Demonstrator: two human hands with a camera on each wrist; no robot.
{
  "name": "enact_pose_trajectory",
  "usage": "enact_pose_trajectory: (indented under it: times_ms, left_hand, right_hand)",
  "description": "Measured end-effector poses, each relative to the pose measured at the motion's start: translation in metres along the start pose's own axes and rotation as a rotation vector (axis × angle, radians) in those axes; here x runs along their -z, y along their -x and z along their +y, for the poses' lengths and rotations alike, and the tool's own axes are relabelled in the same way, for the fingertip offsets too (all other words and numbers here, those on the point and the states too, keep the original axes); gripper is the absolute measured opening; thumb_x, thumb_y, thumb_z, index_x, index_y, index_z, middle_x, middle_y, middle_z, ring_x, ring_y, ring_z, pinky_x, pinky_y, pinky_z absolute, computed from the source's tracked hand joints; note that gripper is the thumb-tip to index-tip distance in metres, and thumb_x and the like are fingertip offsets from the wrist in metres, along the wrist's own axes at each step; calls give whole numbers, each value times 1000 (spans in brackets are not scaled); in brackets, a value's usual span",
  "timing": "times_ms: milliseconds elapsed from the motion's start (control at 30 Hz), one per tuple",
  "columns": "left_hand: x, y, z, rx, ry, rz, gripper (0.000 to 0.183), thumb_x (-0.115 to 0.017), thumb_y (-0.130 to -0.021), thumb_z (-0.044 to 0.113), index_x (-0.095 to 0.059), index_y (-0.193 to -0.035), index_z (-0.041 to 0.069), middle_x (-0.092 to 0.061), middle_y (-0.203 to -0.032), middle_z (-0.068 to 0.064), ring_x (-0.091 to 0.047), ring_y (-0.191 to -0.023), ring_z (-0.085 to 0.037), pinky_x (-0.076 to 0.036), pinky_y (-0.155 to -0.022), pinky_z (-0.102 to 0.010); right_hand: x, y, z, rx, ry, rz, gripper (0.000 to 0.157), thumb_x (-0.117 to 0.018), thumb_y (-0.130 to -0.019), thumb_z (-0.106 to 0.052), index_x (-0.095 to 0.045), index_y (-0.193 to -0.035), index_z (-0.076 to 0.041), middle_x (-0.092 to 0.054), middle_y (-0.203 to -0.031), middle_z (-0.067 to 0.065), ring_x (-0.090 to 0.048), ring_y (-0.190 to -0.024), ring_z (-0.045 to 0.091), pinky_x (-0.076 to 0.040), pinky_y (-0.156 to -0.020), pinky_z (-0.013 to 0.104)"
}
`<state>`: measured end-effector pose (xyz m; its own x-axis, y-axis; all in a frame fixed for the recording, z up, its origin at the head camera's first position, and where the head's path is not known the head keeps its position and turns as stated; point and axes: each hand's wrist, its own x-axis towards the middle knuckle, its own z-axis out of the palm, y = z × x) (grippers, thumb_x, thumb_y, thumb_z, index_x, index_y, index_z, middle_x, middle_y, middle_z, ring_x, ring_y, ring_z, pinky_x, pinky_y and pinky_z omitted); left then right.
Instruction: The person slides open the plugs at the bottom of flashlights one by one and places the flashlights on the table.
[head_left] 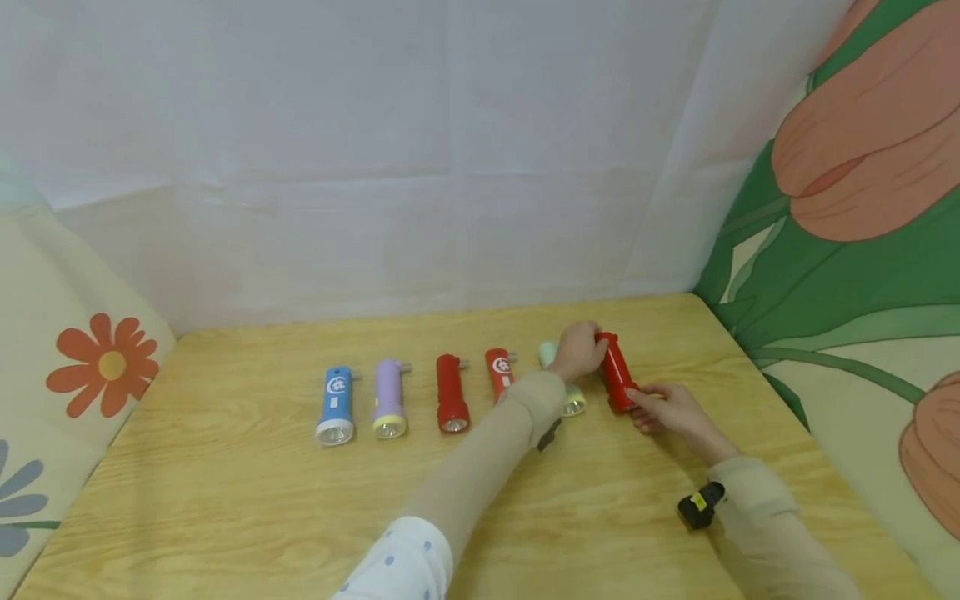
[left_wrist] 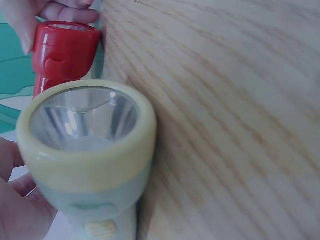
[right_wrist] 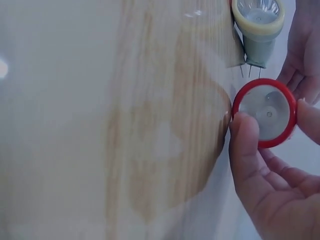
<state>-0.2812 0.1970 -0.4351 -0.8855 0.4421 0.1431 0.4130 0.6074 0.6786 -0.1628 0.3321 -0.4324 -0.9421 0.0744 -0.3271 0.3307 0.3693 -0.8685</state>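
At the right end of a row of flashlights is a plain red flashlight (head_left: 617,371), tilted slightly. My right hand (head_left: 671,410) pinches its lens end between thumb and fingers; the right wrist view shows the red rim and clear lens (right_wrist: 267,114). My left hand (head_left: 579,350) holds the tail end of the same flashlight, its fingertips mostly hidden in the left wrist view. Under and beside the left hand lies a mint-green flashlight (left_wrist: 90,185) with a cream head, partly covered by the hand in the head view.
Further left on the wooden table (head_left: 247,500) lie a blue flashlight (head_left: 336,404), a purple one (head_left: 389,396), a red one (head_left: 452,392) and a red one with a white emblem (head_left: 498,371), partly behind my left forearm. Metal prongs stick out near their tails. White cloth (head_left: 315,167) hangs behind.
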Motion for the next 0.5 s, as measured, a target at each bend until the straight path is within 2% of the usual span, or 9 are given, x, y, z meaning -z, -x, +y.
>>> enact_pose_trajectory:
  times_ms: [100,300,500]
  left_hand:
    - [4,1,5,-16,23,6,16,-57,-89,16,-64,-95,3,-62,-82,-4,-53,-70,-10,-40,-59,-14]
    - [10,3,7,-54,92,8,15,-56,-89,12,-65,-96,2,-63,-85,-6,-54,-73,-12,-41,-60,-14]
    - [15,2,4,-111,154,44,14,-57,-88,9,-66,-94,1,-66,-89,-6,-57,-75,-11,-42,-63,-11]
  right_hand:
    - [4,1,1,14,-18,-20,52,-54,-92,-25,-39,-117,19,-64,-80,10,-62,-66,14,-54,-61,28]
    - [5,0,3,39,-42,-38,49,-57,-90,-28,-47,-108,16,-64,-76,5,-61,-63,13,-53,-61,27]
    - [2,-1,3,97,78,-1,50,-56,-91,-27,-49,-113,17,-63,-81,12,-60,-66,15,-52,-62,28]
